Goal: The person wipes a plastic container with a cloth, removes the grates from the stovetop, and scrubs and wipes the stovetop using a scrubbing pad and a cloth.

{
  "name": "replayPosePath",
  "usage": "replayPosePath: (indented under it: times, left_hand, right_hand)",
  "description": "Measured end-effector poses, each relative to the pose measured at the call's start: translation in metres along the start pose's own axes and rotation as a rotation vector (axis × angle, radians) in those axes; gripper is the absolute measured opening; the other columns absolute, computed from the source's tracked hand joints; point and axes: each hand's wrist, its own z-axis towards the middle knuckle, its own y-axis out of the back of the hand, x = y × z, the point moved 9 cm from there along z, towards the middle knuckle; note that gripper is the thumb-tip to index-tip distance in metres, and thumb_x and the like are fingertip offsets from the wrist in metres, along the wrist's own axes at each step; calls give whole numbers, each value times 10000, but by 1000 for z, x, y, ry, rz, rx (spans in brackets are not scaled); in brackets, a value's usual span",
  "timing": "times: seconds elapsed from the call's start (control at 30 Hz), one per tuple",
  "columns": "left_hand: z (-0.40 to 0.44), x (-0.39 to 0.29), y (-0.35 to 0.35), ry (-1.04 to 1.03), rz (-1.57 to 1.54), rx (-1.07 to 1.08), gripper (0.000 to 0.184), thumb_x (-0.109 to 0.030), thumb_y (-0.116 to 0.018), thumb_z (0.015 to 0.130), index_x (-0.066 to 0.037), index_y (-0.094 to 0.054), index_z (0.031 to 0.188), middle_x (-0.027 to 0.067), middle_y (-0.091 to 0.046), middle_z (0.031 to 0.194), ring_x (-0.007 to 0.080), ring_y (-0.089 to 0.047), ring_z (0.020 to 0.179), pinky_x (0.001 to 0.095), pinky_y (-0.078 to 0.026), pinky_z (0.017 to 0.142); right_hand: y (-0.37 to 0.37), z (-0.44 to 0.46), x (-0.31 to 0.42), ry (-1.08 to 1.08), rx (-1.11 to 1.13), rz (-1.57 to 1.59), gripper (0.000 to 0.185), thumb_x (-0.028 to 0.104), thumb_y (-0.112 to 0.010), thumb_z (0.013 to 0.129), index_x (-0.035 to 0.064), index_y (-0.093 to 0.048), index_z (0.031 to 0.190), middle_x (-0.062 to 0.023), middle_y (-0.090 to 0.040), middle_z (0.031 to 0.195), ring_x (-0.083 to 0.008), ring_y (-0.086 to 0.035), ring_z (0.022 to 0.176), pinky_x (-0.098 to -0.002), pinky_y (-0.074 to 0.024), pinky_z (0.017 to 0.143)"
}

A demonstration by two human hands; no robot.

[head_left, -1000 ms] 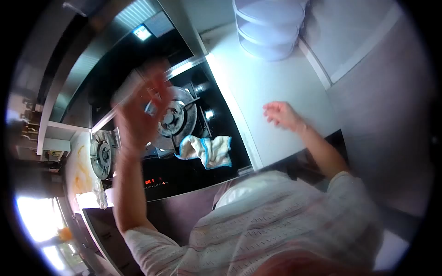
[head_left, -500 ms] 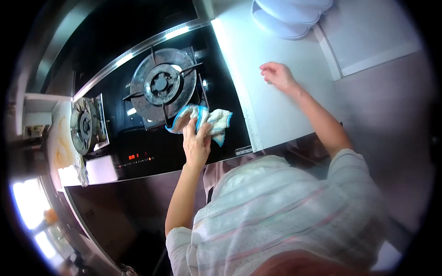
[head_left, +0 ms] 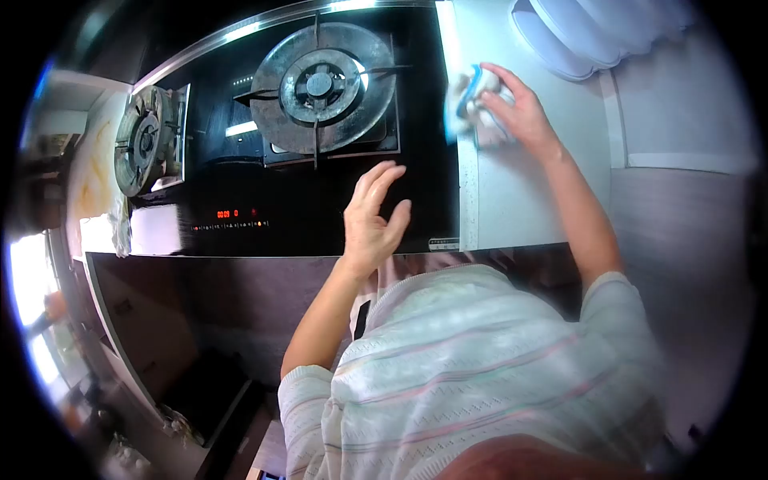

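A white cleaning cloth (head_left: 466, 112) with a blue edge is bunched in my right hand (head_left: 524, 116), over the left border of the white counter. The fingers are closed on it, and motion blurs the cloth. My left hand (head_left: 374, 220) hovers above the front of the black glass hob (head_left: 320, 204), its fingers apart and nothing in it. Beyond that hand stands the round gas burner (head_left: 320, 84) with its dark pan support.
Another burner (head_left: 144, 140) stands at the left end. Red digits (head_left: 228, 214) glow on the hob's control panel. On the white counter (head_left: 520, 200) at the right, a stack of pale lidded containers (head_left: 572, 36) sits at the back.
The cloth has passed from my left hand to my right and moved from beside the burner to the counter's edge. My left hand is now open. The view has shifted.
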Motion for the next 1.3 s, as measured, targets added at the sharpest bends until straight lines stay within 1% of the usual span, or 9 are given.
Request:
replayPosePath:
  times: [0.13,0.27,0.53,0.7,0.77,0.83,1.0,1.17,1.3]
  left_hand:
    - [-23,24,14,56,54,-13,279,17,-625,762,-36,-638,1035,96,-615,1086,191,-606,942,265,-482,753]
    - [-39,48,33,153,15,-32,293,13,-629,760,-47,-629,1047,100,-614,1071,209,-621,881,284,-500,715]
    - [-37,52,43,197,64,168,650,-3,-714,670,-56,-491,1278,106,-533,1202,181,-582,927,268,-508,723]
    - [-19,67,72,178,63,238,526,55,-655,701,-69,-556,1203,92,-560,1104,134,-580,785,240,-478,622]
    - [-11,76,105,156,107,219,294,85,-590,714,-23,-654,979,70,-609,947,109,-571,716,221,-460,589]
    - [0,79,137,148,172,226,216,83,-573,715,-15,-667,884,93,-620,897,162,-616,711,264,-493,612]
    - [60,97,214,41,293,5,225,39,-625,745,-30,-657,957,65,-620,868,132,-581,694,242,-466,606]
    - [152,127,208,-96,576,32,394,-136,-693,730,-107,-623,1116,91,-555,763,223,-558,669,341,-465,652]
    - [181,138,184,-306,661,206,153,-157,-619,705,-22,-607,776,132,-530,721,319,-560,660,390,-443,614]
  right_hand:
    - [-42,6,-7,246,-166,-1046,513,301,-597,882,103,-444,1330,-140,-455,1332,-288,-414,1262,-423,-353,1032]
    - [-121,-73,14,511,-8,-694,579,228,-667,769,65,-473,1289,-141,-462,1298,-313,-397,1247,-453,-321,1003]
    - [-186,-122,48,466,182,-623,506,155,-589,807,12,-460,1275,-158,-418,1352,-341,-338,1300,-500,-259,1020]
    - [-237,-101,61,377,346,-236,460,208,-635,791,35,-537,1206,-138,-514,1272,-285,-407,1266,-466,-299,990]
    - [-232,-79,83,333,461,-58,424,223,-649,783,32,-574,1155,-131,-578,1196,-277,-514,1171,-431,-372,948]
    - [-192,-47,90,330,302,-71,245,191,-651,797,36,-661,987,-119,-677,933,-253,-664,793,-329,-525,699]
    - [-73,7,13,-84,-333,-292,272,139,-670,804,71,-607,1061,-31,-618,660,-136,-592,599,-281,-486,607]
    - [-90,59,4,-128,-280,-402,289,243,-675,769,108,-640,1021,-77,-647,721,-230,-629,663,-344,-491,635]
    - [-92,62,14,-133,-234,-603,279,274,-640,765,113,-647,992,-114,-666,861,-315,-636,823,-422,-499,734]
